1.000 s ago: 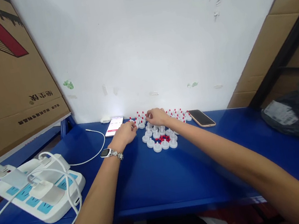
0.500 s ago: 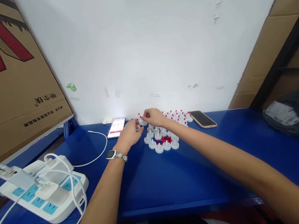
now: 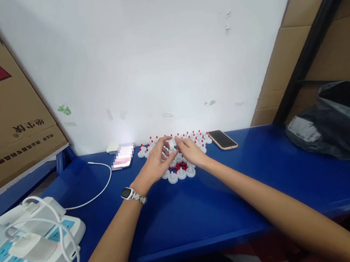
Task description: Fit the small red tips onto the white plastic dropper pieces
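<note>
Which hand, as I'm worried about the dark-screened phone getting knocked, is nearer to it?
Right. The right hand is among the white pieces, left of the dark-screened phone; the left hand is farther left, beyond the right hand.

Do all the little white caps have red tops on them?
No, the white caps in the front row, next to the pile of red pieces, have bare white tips.

Your bright-screened phone point(image 3: 124, 156) is partly pixelated; just above it, the white wall point(image 3: 120, 127) glows. To its right, the white caps point(image 3: 181, 173) look soft; well below, shadow darkens under your table point(image 3: 181, 221).
</note>
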